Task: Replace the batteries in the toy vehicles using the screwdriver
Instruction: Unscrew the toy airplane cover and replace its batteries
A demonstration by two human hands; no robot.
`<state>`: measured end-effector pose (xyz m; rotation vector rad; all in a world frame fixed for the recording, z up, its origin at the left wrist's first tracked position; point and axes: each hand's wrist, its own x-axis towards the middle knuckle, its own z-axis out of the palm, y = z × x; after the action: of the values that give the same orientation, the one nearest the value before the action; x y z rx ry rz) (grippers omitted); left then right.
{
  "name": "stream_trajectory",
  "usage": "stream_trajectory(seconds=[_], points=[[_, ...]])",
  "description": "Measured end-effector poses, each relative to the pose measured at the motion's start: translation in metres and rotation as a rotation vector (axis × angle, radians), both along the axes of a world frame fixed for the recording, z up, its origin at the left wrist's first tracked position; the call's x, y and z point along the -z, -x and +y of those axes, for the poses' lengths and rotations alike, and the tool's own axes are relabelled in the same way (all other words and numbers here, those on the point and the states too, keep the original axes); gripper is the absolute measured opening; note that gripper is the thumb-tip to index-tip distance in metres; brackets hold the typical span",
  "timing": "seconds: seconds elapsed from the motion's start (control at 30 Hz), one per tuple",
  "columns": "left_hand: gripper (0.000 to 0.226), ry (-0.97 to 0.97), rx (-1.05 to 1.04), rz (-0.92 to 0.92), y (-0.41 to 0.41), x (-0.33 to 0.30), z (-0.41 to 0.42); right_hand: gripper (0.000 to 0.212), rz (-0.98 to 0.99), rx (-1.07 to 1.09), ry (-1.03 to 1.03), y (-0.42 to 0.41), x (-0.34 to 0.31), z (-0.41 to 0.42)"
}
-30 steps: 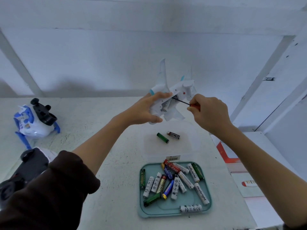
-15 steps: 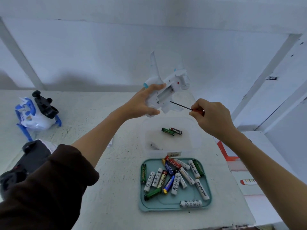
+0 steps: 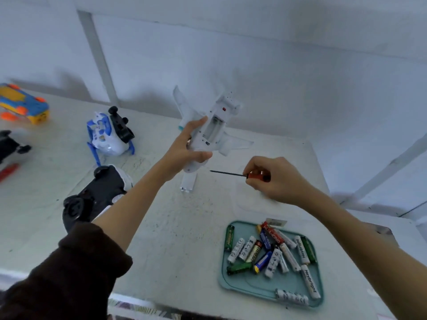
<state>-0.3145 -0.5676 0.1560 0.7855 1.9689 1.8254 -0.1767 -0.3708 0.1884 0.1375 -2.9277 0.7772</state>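
My left hand (image 3: 184, 150) grips a white toy plane (image 3: 211, 131) above the table, belly toward me, with its battery compartment open and looking empty. My right hand (image 3: 275, 179) holds a small screwdriver (image 3: 240, 174) by its red handle, the dark shaft pointing left and its tip clear of the plane. A small white piece (image 3: 188, 182), perhaps the compartment cover, lies on the table under the plane. A teal tray (image 3: 233, 280) at the near right holds several loose batteries (image 3: 268, 250).
A blue-and-white toy (image 3: 108, 137) and a black-and-white toy car (image 3: 97, 197) sit left of my left arm. An orange-and-blue toy (image 3: 23, 105) and a black toy (image 3: 9, 146) lie at the far left. A clear plastic container (image 3: 245, 202) is under my right hand. The table's front edge runs along the bottom.
The screwdriver has come away from the plane and dropped lower. My left hand has turned the plane so its open compartment faces me. The view has swung left, showing more toys.
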Motion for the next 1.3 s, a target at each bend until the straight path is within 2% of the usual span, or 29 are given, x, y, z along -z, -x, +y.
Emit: stream_trajectory(seconds=[0.23, 0.4, 0.67, 0.93, 1.0, 1.17, 1.3], points=[[0.070, -0.027, -0.167, -0.038, -0.010, 0.008, -0.046, 0.015, -0.190, -0.339, -0.106, 0.028, 0.019, -0.058], [0.071, -0.032, -0.208, -0.028, -0.019, 0.009, -0.056, 0.016, -0.231, -0.481, -0.121, 0.037, 0.038, -0.085], [0.072, -0.043, -0.196, -0.027, -0.028, 0.005, -0.053, 0.020, -0.245, -0.493, -0.222, 0.038, 0.057, -0.098], [0.073, -0.051, -0.166, -0.023, -0.029, 0.009, -0.046, 0.030, -0.220, -0.509, -0.188, 0.029, 0.048, -0.092], [0.074, -0.059, -0.154, -0.025, -0.028, 0.011, -0.042, 0.027, -0.204, -0.516, -0.203, 0.024, 0.040, -0.084], [0.076, -0.075, -0.134, -0.058, -0.029, 0.016, -0.032, 0.016, -0.219, -0.576, -0.447, 0.005, 0.027, -0.060], [0.079, -0.075, -0.102, -0.072, -0.029, 0.019, -0.026, 0.021, -0.176, -0.609, -0.590, -0.007, 0.033, -0.055]])
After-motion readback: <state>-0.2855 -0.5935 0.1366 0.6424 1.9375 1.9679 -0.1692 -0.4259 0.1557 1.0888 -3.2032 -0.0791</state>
